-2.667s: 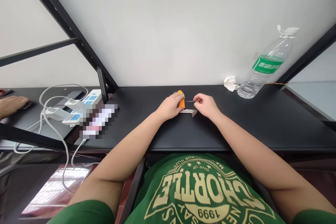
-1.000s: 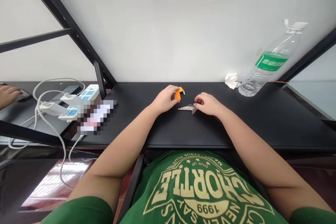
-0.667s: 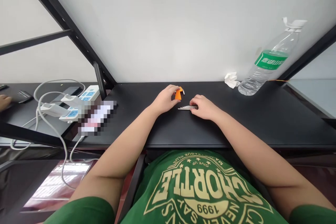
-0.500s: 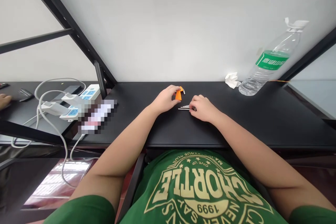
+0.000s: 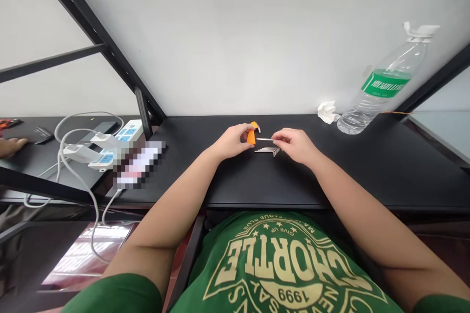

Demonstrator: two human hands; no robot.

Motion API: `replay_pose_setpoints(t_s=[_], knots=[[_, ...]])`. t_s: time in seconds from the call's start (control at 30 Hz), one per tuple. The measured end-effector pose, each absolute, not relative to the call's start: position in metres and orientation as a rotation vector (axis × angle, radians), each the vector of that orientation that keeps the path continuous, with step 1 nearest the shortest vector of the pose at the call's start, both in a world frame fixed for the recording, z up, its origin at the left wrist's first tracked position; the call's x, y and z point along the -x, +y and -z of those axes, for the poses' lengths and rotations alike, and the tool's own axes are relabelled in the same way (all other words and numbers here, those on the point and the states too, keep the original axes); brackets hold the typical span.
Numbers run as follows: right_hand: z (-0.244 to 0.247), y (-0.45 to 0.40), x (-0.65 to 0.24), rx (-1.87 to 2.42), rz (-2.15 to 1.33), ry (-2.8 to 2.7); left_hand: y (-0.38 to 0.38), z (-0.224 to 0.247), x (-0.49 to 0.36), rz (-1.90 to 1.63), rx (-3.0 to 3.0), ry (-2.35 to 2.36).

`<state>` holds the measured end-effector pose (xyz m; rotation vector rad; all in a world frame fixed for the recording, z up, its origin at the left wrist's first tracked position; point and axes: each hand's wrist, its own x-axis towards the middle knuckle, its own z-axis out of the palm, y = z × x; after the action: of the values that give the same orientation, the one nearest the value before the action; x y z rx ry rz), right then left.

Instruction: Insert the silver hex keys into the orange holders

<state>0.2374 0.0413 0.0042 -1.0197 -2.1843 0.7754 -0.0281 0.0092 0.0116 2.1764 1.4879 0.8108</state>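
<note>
Left hand (image 5: pixel 232 141) gripping orange plastic holder (image 5: pixel 251 134), right hand (image 5: pixel 294 145) pinching thin steel hex key (image 5: pixel 265 139), L-shaped keys (image 5: pixel 267 151) beneath

**Orange hex key holder (image 5: pixel 251 135) and loose hex keys**
The holder stands upright in the left hand (image 5: pixel 232 142); the right hand (image 5: pixel 295 145) pinches one thin steel key (image 5: pixel 265 139) level beside it, above a small L-shaped stack (image 5: pixel 268 151) on the desk (image 5: pixel 367 166).

Shirt: dark green short-sleeved T-shirt (image 5: pixel 235 274)
Print: cream varsity-style "CHORTLE" lettering (image 5: pixel 282 266), stars, "1999", "NEVER SAY", "GIVE UP"
Forearms: bare (image 5: pixel 172 220)
Hands: left hand (image 5: pixel 233 142) and right hand (image 5: pixel 295 145), both bare
</note>
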Motion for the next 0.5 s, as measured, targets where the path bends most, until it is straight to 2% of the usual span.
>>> replay_pose_setpoints(t_s=[0.33, 0.5], knots=[[-0.003, 0.038, -0.234, 0.828, -0.729, -2.226, 0.006, -0.012, 0.021, -0.927, -2.145, 1.42], [-0.002, 0.029, -0.215, 0.928, -1.256, -1.999, 0.0, -0.014, 0.004, -0.838, -2.299, 1.415]])
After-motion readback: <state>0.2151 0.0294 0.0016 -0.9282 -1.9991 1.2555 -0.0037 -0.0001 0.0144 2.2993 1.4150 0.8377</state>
